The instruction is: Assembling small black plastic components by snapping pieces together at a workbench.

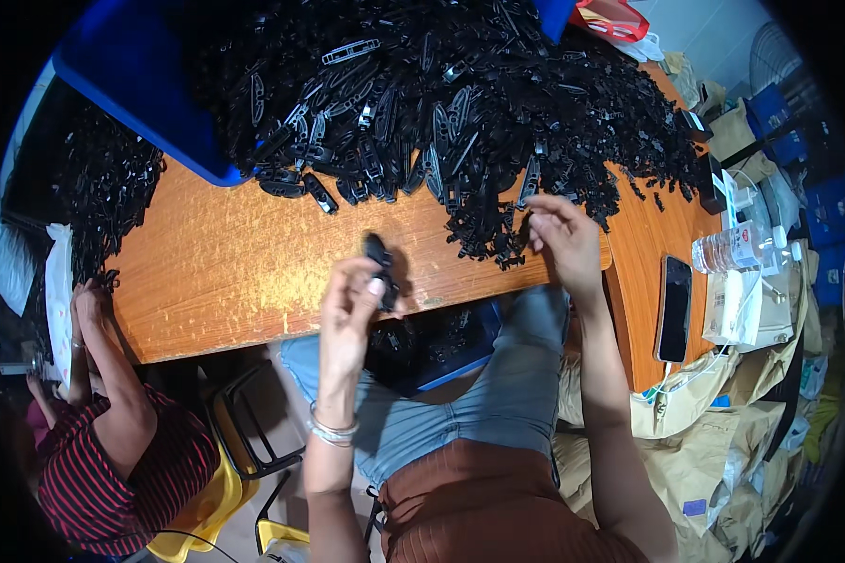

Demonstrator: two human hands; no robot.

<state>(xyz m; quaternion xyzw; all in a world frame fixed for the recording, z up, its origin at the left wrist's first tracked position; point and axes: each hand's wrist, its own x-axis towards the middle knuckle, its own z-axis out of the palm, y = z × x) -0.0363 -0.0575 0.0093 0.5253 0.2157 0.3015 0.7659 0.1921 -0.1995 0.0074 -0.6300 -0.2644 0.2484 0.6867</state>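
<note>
Left hand (347, 293): your thumb and fingers are closed on a black plastic clip part (377, 250), held upright over the table's near edge. Blur hides whether it is one piece or two fitted together, so pinch firmly and keep the exposed end free of your fingertips.
Right hand (565, 242): your fingers are loosely curled and parted, with nothing visible between them. It would be best to bring the thumb in only once a single piece lies between the tips.
Small black pieces (483, 225): just left of your right fingers, between your two hands. They lie tangled, so lift one from the loose fringe rather than digging in.
Long black clip (532, 176): directly beyond your right fingertips; I cannot tell whether they touch. Take it by its sides, lest it drag its neighbours.
Heap of long clips (432, 169): ahead of both grips, spilling from the blue bin (141, 113). Avoid brushing it with your knuckles; it may slide.
Wooden tabletop (244, 253): the bare part left of your left grip would give steady support for pressing.
Blue tray (460, 371): below and right of your left grip, under the edge; a slipped part could fall there.
</note>
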